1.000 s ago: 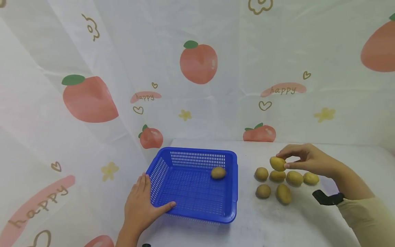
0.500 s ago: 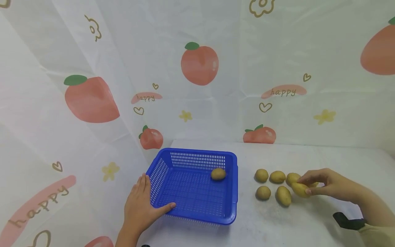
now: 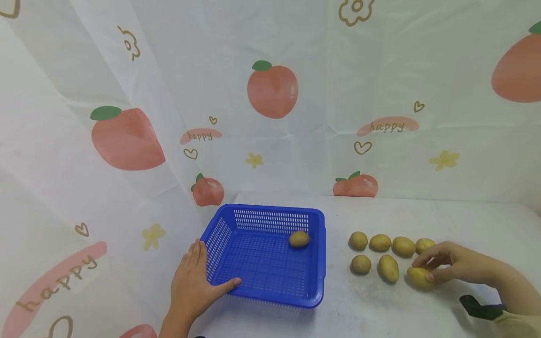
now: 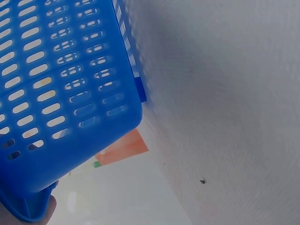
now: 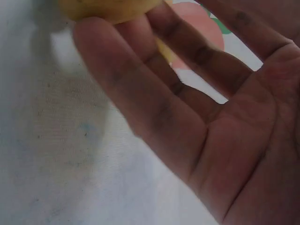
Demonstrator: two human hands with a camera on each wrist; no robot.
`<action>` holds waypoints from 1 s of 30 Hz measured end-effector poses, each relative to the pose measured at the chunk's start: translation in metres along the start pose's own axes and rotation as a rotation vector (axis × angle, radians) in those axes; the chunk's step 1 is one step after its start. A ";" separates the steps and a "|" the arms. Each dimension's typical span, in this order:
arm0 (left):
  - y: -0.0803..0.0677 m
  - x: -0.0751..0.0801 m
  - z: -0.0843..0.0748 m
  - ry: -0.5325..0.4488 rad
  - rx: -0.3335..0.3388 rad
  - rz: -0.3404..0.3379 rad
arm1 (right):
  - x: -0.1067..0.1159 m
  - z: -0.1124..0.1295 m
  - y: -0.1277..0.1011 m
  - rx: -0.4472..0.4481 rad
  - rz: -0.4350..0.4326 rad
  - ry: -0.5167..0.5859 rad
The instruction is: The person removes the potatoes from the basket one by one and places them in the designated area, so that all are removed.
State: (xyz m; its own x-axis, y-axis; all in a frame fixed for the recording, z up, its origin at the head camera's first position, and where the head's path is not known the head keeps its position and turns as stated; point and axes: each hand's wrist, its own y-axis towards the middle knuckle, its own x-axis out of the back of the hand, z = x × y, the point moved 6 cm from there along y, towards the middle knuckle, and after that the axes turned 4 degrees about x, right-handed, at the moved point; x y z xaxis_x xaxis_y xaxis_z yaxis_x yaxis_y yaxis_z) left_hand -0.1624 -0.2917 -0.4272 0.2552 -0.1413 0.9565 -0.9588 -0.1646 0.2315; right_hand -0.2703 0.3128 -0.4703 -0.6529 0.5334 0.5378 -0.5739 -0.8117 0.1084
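Observation:
In the head view a blue plastic basket (image 3: 314, 281) stands left of centre with one potato (image 3: 299, 239) inside, near its right wall. My left hand (image 3: 192, 277) rests at the basket's near left corner, fingers straight along the left rim and thumb on the front rim. On the right, my right hand (image 3: 460, 265) pinches a yellow potato (image 3: 419, 278) between thumb and fingers, low over the table at the right end of the front row. From the right wrist camera, only the underside of this potato (image 5: 112, 8) shows at the fingertips.
Left of the held potato lie an oblong potato (image 3: 388, 269) and a round one (image 3: 361, 265). Behind them runs a row of several more potatoes (image 3: 403, 246). A white printed curtain (image 3: 296, 155) hangs behind the white table (image 3: 351, 310) and along its left side.
My right hand has carried the potato from above the back row rightward and down to the right end of the front row. The left hand and basket have stayed put.

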 end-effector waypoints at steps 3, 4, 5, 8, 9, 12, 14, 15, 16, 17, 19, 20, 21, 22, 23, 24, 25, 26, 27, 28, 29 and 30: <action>0.000 0.000 0.000 -0.004 0.001 -0.001 | -0.002 -0.004 -0.002 -0.036 0.021 0.027; 0.000 0.000 0.000 -0.007 0.002 -0.001 | -0.002 -0.005 -0.002 -0.049 0.027 0.041; 0.001 0.000 0.000 -0.008 0.002 -0.001 | -0.003 -0.005 -0.002 -0.060 0.031 0.050; 0.001 -0.001 0.000 -0.011 0.004 0.002 | -0.003 -0.007 -0.002 -0.099 0.039 0.084; 0.001 -0.001 0.001 -0.012 0.005 0.004 | -0.002 -0.007 -0.001 -0.112 0.039 0.090; 0.000 -0.001 0.001 -0.010 0.007 0.007 | -0.001 -0.007 0.002 -0.143 0.030 0.101; 0.000 -0.001 0.001 -0.009 0.007 0.006 | 0.000 -0.007 0.004 -0.157 0.024 0.103; 0.000 0.000 0.001 -0.012 0.007 0.006 | 0.001 -0.007 0.004 -0.162 0.021 0.104; -0.001 0.000 0.001 -0.015 0.007 0.007 | 0.001 -0.007 0.004 -0.169 0.020 0.110; -0.001 0.000 0.000 -0.018 0.007 0.008 | 0.002 -0.007 0.004 -0.175 0.020 0.115; -0.001 0.000 0.000 -0.024 0.006 0.009 | 0.002 -0.008 0.004 -0.195 0.024 0.128; -0.001 0.000 0.000 -0.026 0.006 0.010 | 0.003 -0.008 0.004 -0.202 0.027 0.130; -0.001 0.000 -0.001 -0.030 0.005 0.009 | 0.003 -0.008 0.005 -0.204 0.028 0.130; -0.002 0.000 -0.001 -0.031 0.005 0.008 | 0.004 -0.007 0.005 -0.205 0.029 0.127; -0.001 0.000 -0.001 -0.032 0.005 0.008 | 0.005 -0.006 0.006 -0.199 0.031 0.121; -0.001 0.000 -0.001 -0.033 0.004 0.007 | 0.006 -0.004 0.007 -0.193 0.030 0.111; -0.001 0.000 -0.001 -0.032 0.003 0.006 | 0.007 -0.002 0.009 -0.173 0.032 0.100; -0.001 0.000 0.000 -0.031 0.003 0.006 | 0.008 0.000 0.011 -0.149 0.032 0.082; -0.001 0.000 0.000 -0.031 0.003 0.005 | 0.009 0.002 0.013 -0.133 0.033 0.071; -0.001 0.000 0.000 -0.029 0.004 0.006 | 0.010 0.004 0.016 -0.125 0.033 0.060; -0.001 0.000 0.000 -0.029 0.004 0.006 | 0.012 0.006 0.018 -0.116 0.034 0.043; -0.001 0.001 0.000 -0.029 0.005 0.006 | 0.013 0.008 0.021 -0.115 0.033 0.024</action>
State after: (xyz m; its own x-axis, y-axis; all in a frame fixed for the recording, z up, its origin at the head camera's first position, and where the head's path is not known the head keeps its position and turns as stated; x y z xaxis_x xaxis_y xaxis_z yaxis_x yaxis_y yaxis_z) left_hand -0.1615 -0.2917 -0.4268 0.2529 -0.1708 0.9523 -0.9598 -0.1680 0.2248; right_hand -0.2871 0.3008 -0.4544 -0.6828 0.5138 0.5194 -0.6041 -0.7969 -0.0057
